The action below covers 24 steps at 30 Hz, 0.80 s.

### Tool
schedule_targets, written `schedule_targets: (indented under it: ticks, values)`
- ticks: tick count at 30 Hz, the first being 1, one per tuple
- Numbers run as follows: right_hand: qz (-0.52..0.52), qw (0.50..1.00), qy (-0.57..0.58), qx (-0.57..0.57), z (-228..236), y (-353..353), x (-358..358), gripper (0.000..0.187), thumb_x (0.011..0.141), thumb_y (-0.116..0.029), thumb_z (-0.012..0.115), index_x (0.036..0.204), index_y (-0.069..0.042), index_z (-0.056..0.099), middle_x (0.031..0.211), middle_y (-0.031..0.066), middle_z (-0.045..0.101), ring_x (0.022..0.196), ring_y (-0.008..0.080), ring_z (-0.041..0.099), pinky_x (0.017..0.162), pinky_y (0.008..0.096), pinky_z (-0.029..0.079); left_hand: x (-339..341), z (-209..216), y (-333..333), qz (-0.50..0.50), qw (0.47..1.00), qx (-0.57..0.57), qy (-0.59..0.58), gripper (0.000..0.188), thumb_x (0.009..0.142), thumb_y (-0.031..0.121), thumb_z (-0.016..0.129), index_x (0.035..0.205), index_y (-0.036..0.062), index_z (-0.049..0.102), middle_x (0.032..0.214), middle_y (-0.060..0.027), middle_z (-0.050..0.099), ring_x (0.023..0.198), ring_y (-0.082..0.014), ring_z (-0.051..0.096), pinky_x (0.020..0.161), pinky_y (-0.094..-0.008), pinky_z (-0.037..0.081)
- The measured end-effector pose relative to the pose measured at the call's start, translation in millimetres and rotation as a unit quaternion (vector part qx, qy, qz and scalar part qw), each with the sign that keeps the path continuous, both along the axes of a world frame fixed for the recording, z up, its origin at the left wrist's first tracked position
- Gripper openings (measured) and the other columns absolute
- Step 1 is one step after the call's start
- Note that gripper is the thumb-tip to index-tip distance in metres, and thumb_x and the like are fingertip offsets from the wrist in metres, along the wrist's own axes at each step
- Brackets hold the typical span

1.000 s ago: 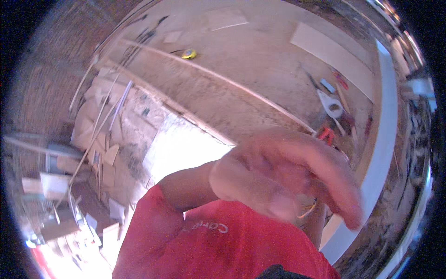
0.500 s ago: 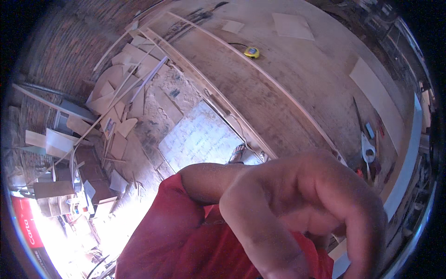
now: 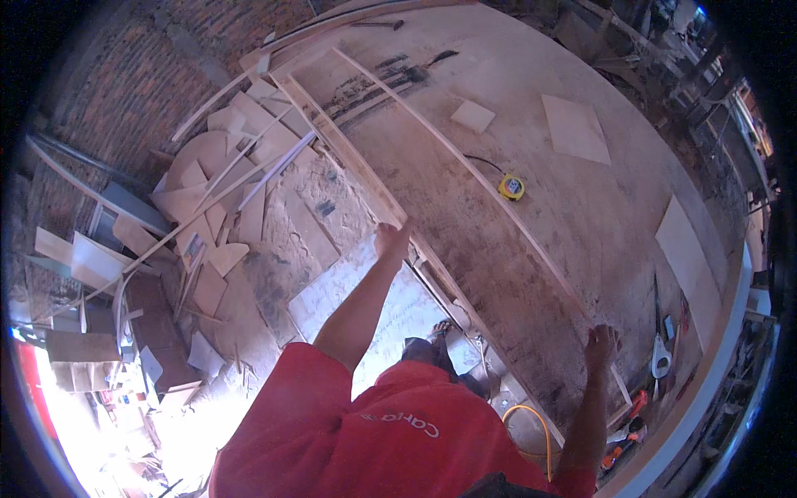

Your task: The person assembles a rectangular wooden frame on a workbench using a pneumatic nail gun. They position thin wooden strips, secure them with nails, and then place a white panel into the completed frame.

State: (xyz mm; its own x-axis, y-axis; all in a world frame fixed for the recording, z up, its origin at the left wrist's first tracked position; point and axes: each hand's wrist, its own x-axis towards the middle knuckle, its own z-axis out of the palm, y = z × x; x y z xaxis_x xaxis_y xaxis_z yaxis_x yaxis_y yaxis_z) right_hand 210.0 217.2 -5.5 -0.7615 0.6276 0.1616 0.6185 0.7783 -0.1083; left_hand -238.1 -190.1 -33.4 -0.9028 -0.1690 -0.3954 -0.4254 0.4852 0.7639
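Observation:
A long, narrow frame of thin wooden strips lies along the near edge of the big worktable. Its near wooden strip (image 3: 349, 162) runs slantwise from the far left toward the lower right. My left hand (image 3: 392, 241) is closed on this near strip, about midway along. The far wooden strip (image 3: 481, 178) lies roughly parallel across the tabletop. At its right-hand end my right hand (image 3: 601, 345) is closed around the wood, fingers partly hidden. A yellow tape measure (image 3: 511, 187) rests on the table just beyond the far strip.
The dusty worktable (image 3: 581, 224) carries flat board pieces (image 3: 575, 129), a white-handled tool (image 3: 660, 357) and an orange-and-black tool (image 3: 623, 444) at the right. A yellow hose (image 3: 540, 415) curves near my body. Wood offcuts (image 3: 224, 158) pile up at the left, by a brick wall.
Both arms, raised close to the camera before, now reach down and apart to the frame's strips. The view has shifted, showing more of the table's right side.

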Motion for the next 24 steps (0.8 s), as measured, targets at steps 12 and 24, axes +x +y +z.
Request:
schedule_targets:
  ticks: [12,24]
  values:
    - [0.037,0.996,0.075,0.034,154,-100,31,0.042,0.078,-0.004,0.071,0.119,-0.012,0.068,0.093,0.0109,0.066,0.083,0.0326,0.067,0.069,0.0462,0.054,-13,-87,-22,-0.05,0.965,0.205,-0.154,0.053,0.092,0.036,0.074,0.126,0.024,0.035,0.111,-0.0052,0.052,0.094,-0.0236,0.054,0.073,-0.0449,0.055]
    - [-0.079,0.985,0.093,0.121,207,-208,193,0.048,0.067,-0.015,0.076,0.116,-0.014,0.073,0.09,0.003,0.065,0.073,0.0241,0.066,0.059,0.0383,0.051,131,76,19,-0.102,0.942,0.316,-0.041,0.036,0.106,0.025,0.057,0.135,0.0114,0.04,0.102,-0.0102,0.062,0.087,-0.023,0.066,0.076,-0.037,0.06]
